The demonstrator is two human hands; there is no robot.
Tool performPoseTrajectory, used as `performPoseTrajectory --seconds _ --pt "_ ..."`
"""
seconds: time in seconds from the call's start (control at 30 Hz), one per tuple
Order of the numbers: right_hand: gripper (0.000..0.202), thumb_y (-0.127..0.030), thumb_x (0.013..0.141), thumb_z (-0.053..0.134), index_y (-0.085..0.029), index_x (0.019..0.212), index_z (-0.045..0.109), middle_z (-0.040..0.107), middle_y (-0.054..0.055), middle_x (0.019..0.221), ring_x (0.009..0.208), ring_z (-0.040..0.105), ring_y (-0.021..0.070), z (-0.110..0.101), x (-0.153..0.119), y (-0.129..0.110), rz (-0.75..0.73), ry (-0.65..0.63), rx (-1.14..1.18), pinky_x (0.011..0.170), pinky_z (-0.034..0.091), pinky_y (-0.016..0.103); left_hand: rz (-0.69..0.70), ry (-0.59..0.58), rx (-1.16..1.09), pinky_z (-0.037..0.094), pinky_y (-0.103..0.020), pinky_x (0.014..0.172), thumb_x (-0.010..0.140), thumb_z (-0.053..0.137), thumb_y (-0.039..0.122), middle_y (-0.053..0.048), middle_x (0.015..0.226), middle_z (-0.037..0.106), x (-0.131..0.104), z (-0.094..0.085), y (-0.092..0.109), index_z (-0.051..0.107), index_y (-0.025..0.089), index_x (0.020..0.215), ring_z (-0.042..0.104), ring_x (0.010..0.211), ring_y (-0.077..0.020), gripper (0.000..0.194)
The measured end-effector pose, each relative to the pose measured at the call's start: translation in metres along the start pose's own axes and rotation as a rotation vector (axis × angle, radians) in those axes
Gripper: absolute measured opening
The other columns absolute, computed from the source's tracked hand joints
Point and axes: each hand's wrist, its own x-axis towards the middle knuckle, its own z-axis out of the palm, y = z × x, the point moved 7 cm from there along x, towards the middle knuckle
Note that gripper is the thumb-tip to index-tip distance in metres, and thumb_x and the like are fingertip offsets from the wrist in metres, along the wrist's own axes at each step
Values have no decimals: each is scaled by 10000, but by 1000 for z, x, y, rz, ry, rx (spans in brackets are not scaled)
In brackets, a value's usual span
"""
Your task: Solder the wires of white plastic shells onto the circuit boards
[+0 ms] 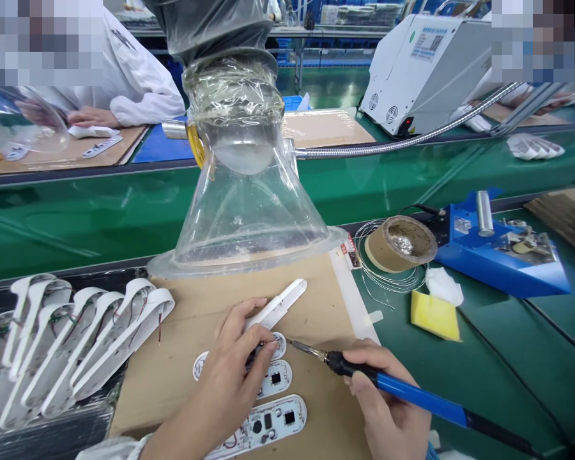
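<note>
My right hand holds a blue and black soldering iron, its tip pointing left at a small round white board end. Over that board my left hand is closed, thumb and index finger pinched together; what lies between them is too small to make out. A white plastic housing extends up and right from beneath the left fingers. Nearer to me lie a white circuit board with a black chip and a longer one, both partly covered by my left hand and forearm.
A clear fume hood hangs above the brown work mat. White housings with wires line the left. At right are a solder spool, a yellow sponge and a blue iron stand. Across the bench, a person's hand rests.
</note>
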Motion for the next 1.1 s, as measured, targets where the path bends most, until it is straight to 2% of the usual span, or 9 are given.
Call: performPoseTrajectory --seconds 0.2,0.47,0.6,0.8,1.1 --pt "212 -459 975 804 -252 969 847 798 90 948 821 782 237 0 1 -1 -51 -14 -12 642 668 279 9 -31 8 612 -466 1071 1108 522 202 -98 1463 612 -1 1 -2 677 267 949 618 1399 -281 232" --pt "222 -458 988 793 -239 969 829 790 105 976 764 760 224 1 -1 0 -23 -48 -8 518 601 240 122 -21 65 590 -529 1084 1052 550 131 -114 1479 608 0 1 9 670 254 955 597 1361 -316 197" --pt "211 -442 986 789 -235 985 829 784 101 970 734 746 212 0 -1 2 -26 -41 -13 518 593 239 123 -27 64 594 -524 1087 1047 550 122 -111 1474 614 0 2 10 670 253 953 598 1355 -314 201" --pt "181 -418 988 777 -247 962 830 777 89 933 790 759 226 4 -1 -3 -60 -60 5 587 626 255 182 -16 117 531 -615 1203 1035 555 110 -113 1451 622 0 3 10 645 250 962 606 1354 -305 181" --pt "211 -423 994 772 -226 945 832 816 110 942 534 625 155 4 0 -6 -98 -115 -3 382 428 221 172 -47 96 500 -631 1255 1031 554 109 -114 1457 637 0 2 10 662 254 965 614 1390 -304 193"
